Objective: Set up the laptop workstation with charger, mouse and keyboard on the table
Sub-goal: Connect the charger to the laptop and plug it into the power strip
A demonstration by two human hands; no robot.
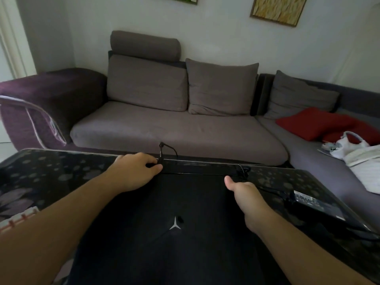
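Note:
A closed black laptop point(176, 212) with a silver star logo lies on the dark glass table point(51, 171), filling the middle. My left hand point(133, 171) is at its far left corner, fingers pinched on the black charger plug point(154, 164). The thin charger cable point(162, 147) arcs up behind that hand. My right hand point(244, 194) grips the laptop's far right edge, thumb raised over the lid and fingers curled out of sight. The black charger brick point(314, 202) lies on the table to the right, its cable running past my right hand. No mouse or keyboard shows.
A grey sofa point(174, 128) stands close behind the table's far edge. On its right section lie a red cushion point(316, 122) and a white bag point(349, 147). A patterned cloth or mat point(18, 219) sits at the table's left.

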